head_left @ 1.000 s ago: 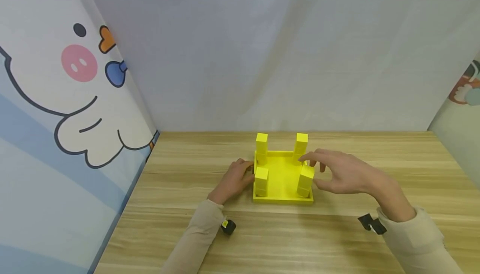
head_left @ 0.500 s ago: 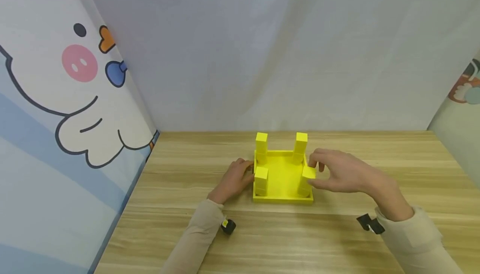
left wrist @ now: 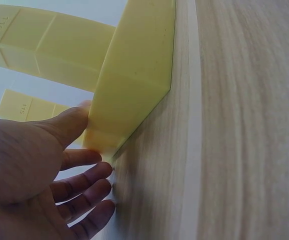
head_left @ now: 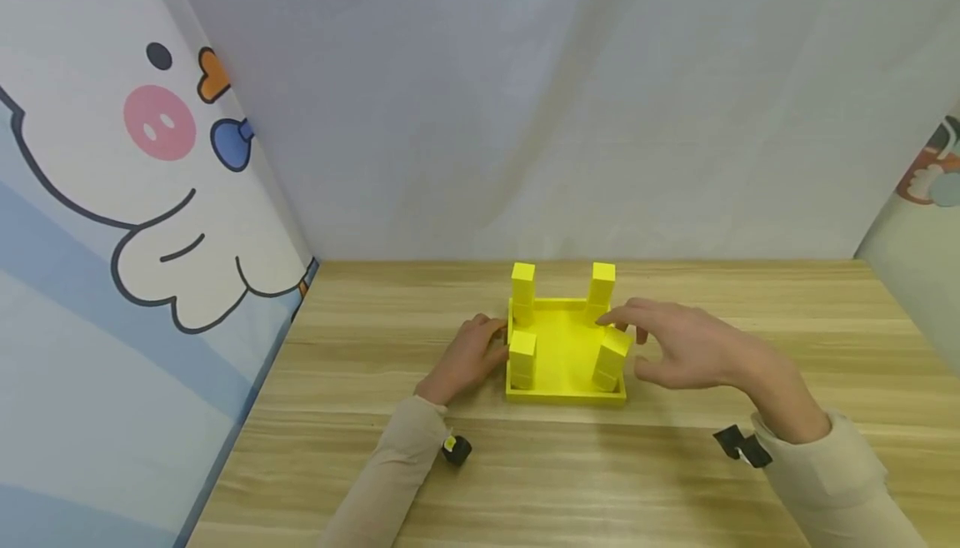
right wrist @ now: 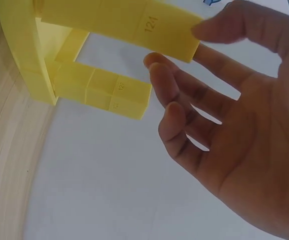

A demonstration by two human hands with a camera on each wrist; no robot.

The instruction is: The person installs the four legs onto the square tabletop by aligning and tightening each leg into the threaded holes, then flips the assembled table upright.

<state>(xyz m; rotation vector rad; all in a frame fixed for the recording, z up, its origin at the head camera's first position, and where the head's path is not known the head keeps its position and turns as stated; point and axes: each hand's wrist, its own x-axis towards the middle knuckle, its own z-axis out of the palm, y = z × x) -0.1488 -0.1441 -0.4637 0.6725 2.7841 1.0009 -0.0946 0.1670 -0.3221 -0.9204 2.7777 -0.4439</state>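
Note:
A shallow yellow tray [head_left: 567,399] stands on the table with a stack of yellow blocks at each corner. My left hand [head_left: 467,361] rests against the tray's left side; in the left wrist view its thumb and index finger touch the wall. My right hand [head_left: 686,344] is at the near right stack [head_left: 612,358], which leans to the right. Its index finger reaches past the top, and the thumb looks slightly apart in the head view. In the right wrist view the thumb overlaps the end block [right wrist: 167,30], marked 121, and part of the index finger is hidden behind it.
The far left stack [head_left: 523,291], far right stack [head_left: 602,290] and near left stack [head_left: 522,360] stand inside the tray's corners. Behind the wooden table [head_left: 360,323] hangs a grey cloth [head_left: 450,115]. A cartoon-printed panel [head_left: 82,298] closes the left side.
My right hand's thumb and index finger closed toward the near right stack's top, straightening it somewhat, then spread again. The stack leans right again. My left hand has stayed put.

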